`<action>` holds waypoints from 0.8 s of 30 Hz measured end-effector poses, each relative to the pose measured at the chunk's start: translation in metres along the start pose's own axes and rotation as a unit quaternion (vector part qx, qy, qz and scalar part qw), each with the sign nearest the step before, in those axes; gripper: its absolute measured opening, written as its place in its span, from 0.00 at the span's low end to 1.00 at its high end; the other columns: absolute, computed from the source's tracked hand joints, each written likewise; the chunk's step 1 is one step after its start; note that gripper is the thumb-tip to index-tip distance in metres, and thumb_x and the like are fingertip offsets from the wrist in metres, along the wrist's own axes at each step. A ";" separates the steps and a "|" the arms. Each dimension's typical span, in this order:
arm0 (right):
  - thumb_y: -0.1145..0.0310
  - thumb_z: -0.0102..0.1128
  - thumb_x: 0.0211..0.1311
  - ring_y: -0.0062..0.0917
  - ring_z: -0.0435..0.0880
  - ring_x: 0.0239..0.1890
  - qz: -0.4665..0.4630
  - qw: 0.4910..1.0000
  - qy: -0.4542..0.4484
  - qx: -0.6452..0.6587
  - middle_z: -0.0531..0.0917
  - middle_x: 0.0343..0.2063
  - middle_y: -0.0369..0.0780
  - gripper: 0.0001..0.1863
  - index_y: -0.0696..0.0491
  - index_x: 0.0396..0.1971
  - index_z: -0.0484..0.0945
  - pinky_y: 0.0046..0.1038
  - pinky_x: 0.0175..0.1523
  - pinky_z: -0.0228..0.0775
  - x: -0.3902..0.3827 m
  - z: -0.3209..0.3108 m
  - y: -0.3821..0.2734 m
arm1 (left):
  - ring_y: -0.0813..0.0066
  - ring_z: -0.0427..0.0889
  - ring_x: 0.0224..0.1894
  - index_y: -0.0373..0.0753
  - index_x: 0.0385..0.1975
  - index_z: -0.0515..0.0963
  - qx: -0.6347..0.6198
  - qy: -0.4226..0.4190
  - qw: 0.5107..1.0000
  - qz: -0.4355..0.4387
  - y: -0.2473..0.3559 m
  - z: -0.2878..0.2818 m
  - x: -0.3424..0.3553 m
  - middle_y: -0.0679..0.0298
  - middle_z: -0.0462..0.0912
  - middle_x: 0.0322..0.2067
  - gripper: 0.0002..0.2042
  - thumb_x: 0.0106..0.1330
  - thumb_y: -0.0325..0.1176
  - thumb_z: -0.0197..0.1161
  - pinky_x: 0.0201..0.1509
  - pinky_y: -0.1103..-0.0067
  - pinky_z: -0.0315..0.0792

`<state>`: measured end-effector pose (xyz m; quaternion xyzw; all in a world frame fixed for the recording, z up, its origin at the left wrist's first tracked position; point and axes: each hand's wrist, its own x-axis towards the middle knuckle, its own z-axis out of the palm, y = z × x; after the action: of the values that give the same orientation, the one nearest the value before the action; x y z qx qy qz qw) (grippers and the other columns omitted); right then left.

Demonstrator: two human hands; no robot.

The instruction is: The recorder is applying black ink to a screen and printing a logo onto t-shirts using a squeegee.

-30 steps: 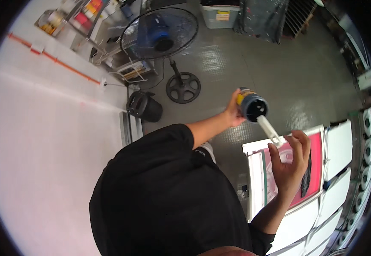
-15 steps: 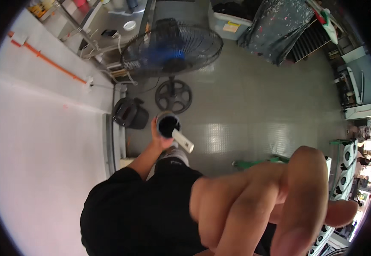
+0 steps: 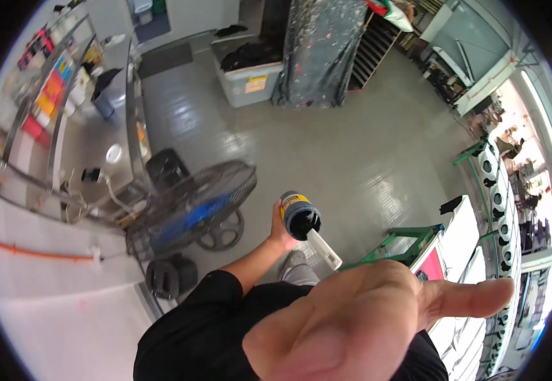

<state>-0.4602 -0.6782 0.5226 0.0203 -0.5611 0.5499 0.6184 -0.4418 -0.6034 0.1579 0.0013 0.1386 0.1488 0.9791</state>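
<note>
My left hand (image 3: 280, 230) is wrapped round a dark jar (image 3: 294, 202) with a yellow label, tilted so its mouth shows. Black, paint-like stuff lines the inside. From the mouth sticks a flat off-white stick or spatula handle (image 3: 325, 249), leaning against the rim; its lower end is hidden in the jar. Close to the camera looms my right hand (image 3: 346, 317), with nothing visible in it. Its thumb stretches out to the right and the fingers reach toward the camera, their tips blurred or cut off.
A pedestal fan (image 3: 193, 213) stands left of the jar, with a black bin (image 3: 171, 277) nearby. Further left is a metal worktable (image 3: 101, 165) with shelves of bottles. A grey tub (image 3: 244, 86) sits ahead. Green-framed racks (image 3: 409, 244) with white boards line the right.
My view has swung to the right, so the fan and worktable sit further left. The jar is still in my left hand. My right hand has turned, its thumb now stretched out sideways.
</note>
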 end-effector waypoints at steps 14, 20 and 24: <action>0.30 0.45 0.70 0.29 0.76 0.33 -0.043 0.998 -0.045 -0.033 0.79 0.36 0.39 0.41 0.50 0.65 0.52 0.34 0.44 0.66 0.012 -0.244 -0.161 | 0.68 0.82 0.56 0.48 0.53 0.82 0.015 -0.023 0.990 0.136 0.052 0.115 0.342 0.68 0.87 0.51 0.36 0.73 0.69 0.34 0.65 0.66 0.74; 0.27 0.45 0.68 0.28 0.74 0.33 -0.037 0.997 -0.054 -0.037 0.77 0.36 0.38 0.48 0.50 0.70 0.47 0.33 0.43 0.64 0.049 -0.346 -0.224 | 0.67 0.83 0.54 0.52 0.52 0.83 -0.064 -0.007 0.962 0.266 0.127 0.127 0.442 0.70 0.87 0.50 0.31 0.70 0.69 0.45 0.53 0.67 0.80; 0.25 0.46 0.67 0.27 0.73 0.33 -0.034 0.998 -0.042 -0.034 0.76 0.37 0.38 0.52 0.50 0.74 0.43 0.32 0.42 0.63 0.065 -0.396 -0.238 | 0.65 0.82 0.56 0.51 0.55 0.82 -0.125 0.076 0.935 0.323 0.216 0.110 0.452 0.69 0.85 0.53 0.32 0.66 0.70 0.52 0.52 0.64 0.80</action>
<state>-0.0421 -0.4753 0.5643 0.0416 -0.6036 0.5080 0.6131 -0.0596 -0.2610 0.1510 -0.0880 0.1852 0.4730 0.8569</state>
